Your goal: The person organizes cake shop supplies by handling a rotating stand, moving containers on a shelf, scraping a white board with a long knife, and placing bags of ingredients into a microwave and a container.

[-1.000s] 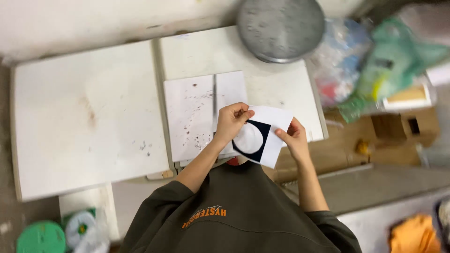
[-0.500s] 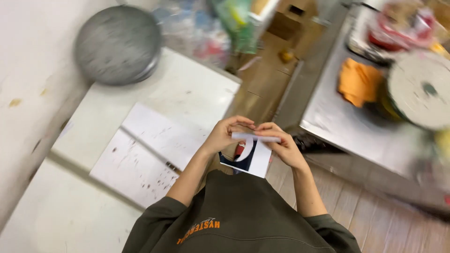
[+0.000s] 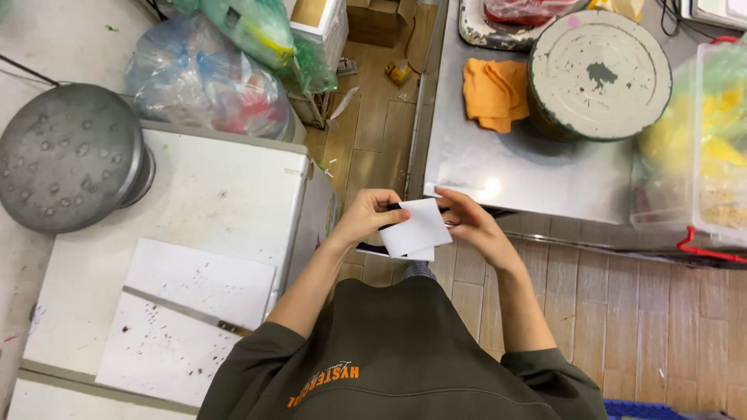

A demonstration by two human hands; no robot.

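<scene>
Broadly, the white worktop spreads off to the left of the left hand, carrying speckled white sheets and a thin knife-like blade laid across them. Ahead of the right hand runs the steel counter, bearing a round grey lid and an orange cloth. A dimpled grey disc sits far left of the left hand, with plastic bags beyond it.

Between the two hands, above the lap, is the small white card. The left hand is pinched shut on its left edge, thumb on top; the right hand's fingers are closed against its right edge, likely to keep it steady and flat for handling.
</scene>
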